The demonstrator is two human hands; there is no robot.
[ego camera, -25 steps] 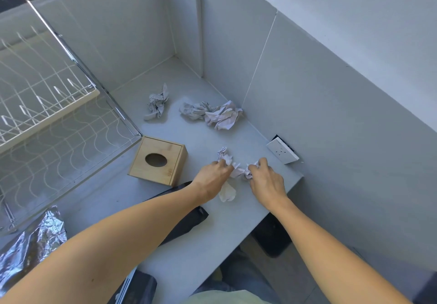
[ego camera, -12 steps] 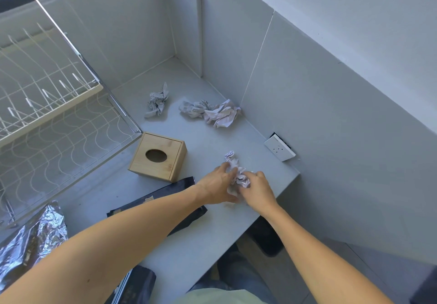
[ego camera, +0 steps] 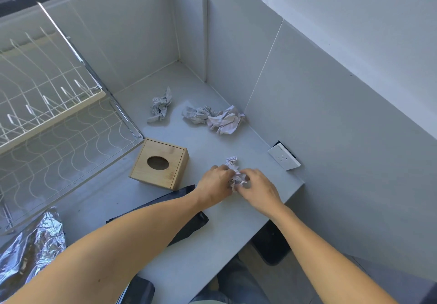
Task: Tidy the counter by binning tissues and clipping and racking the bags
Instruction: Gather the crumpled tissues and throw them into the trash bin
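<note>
Bunching a crumpled tissue [ego camera: 233, 173] near the counter's [ego camera: 212, 251] right edge, left hand [ego camera: 216, 186] and right hand [ego camera: 256, 186] pinch it; feather-light, soft, graspable anywhere.

Crumpled tissue [ego camera: 234, 173], white with faint print, bunched between both hands near the surface's right edge; one twisted end sticks up clear of the fingers. Whether it is one piece or several pressed together is hard to tell.

Second tissue [ego camera: 160, 108], grey-striped, wadded and partly upright, lies toward the back corner. Third tissue [ego camera: 215, 119], the largest, sprawls loosely just right of it against the wall.

Black bag [ego camera: 189, 218] lies flat under the left forearm. Foil bag [ego camera: 30, 247], silver and creased, lies at the near left.
</note>
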